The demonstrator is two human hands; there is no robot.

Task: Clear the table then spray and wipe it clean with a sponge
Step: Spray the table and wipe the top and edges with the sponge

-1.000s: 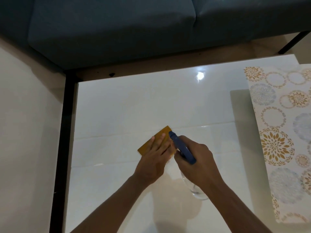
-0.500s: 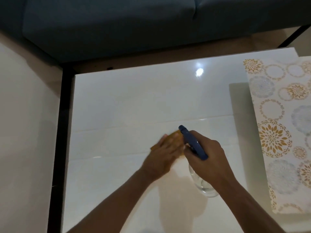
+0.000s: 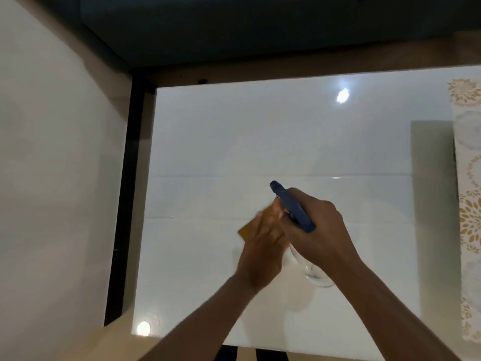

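Note:
My left hand [image 3: 261, 250] presses flat on a yellow sponge [image 3: 251, 226] lying on the glossy white table [image 3: 234, 142], near its middle; the hand and sponge are motion-blurred. Right beside it, my right hand [image 3: 321, 230] grips a spray bottle [image 3: 292, 207] with a dark blue head pointing up and left. The bottle's clear body [image 3: 316, 276] shows below my right wrist, just above the tabletop. The two hands almost touch.
A floral-patterned cloth or mat [image 3: 469, 204] lies along the table's right edge. A dark blue sofa [image 3: 260, 27] stands beyond the far edge. A black table frame [image 3: 127, 204] runs down the left side beside pale floor [image 3: 52, 178].
The view has shifted, so the table sits lower and further right. My left hand slid the sponge right and then back towards me. The right hand kept its hold on the spray bottle.

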